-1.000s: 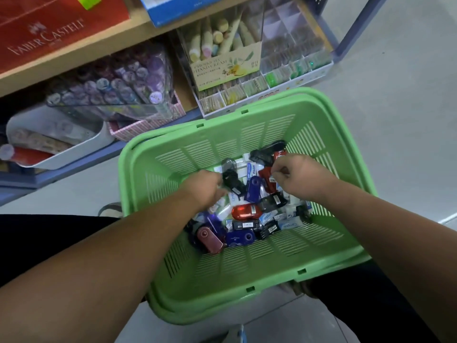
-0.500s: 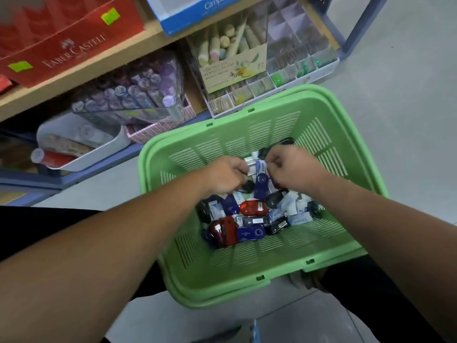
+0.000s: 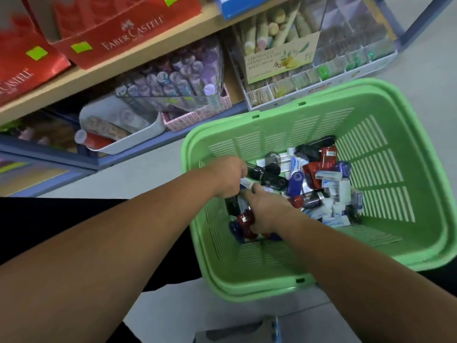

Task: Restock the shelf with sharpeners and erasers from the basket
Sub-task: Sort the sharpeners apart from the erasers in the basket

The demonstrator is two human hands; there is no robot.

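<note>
Both hands reach into the left end of the green basket (image 3: 371,100), at centre right of the frame. The left hand (image 3: 228,177) curls round a small white-and-blue eraser (image 3: 246,183). The right hand (image 3: 268,212) meets it fingertips first, and I cannot tell its grip. The pile of sharpeners and erasers (image 3: 315,173) fills the basket's middle. At upper left, the shelf (image 3: 123,63) carries red Faber-Castell boxes (image 3: 128,28) above a clear tub of purple-capped pens (image 3: 173,80).

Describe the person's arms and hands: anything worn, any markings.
Both forearms are bare as far as the frame shows, with no sleeves in view. The left hand and the right hand wear no gloves. No watch, bracelet or ring shows on the sides facing the camera, and no markings can be made out.
</note>
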